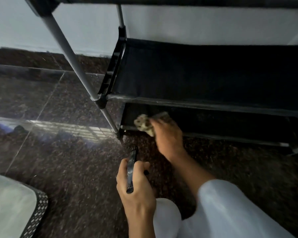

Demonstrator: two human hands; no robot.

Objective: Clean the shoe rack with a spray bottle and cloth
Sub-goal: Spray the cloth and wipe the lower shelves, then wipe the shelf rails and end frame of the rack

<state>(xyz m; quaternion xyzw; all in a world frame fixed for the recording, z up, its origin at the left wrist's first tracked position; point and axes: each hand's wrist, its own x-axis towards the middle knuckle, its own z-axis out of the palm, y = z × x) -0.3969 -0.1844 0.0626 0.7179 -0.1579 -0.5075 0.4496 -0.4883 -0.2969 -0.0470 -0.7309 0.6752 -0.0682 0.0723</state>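
The shoe rack has black fabric shelves on grey metal tubes and stands against a white wall. My right hand grips a crumpled pale patterned cloth against the front bar of the lowest shelf, near its left end. Lower down, over the floor, my left hand holds the dark head of a spray bottle, nozzle pointing towards the rack. The bottle's body is hidden under my hand.
The floor is dark speckled polished stone with window glare at left. A pale object with a black lattice edge lies at the bottom left. A light-clad knee fills the bottom right. The rack's slanted front post crosses the upper left.
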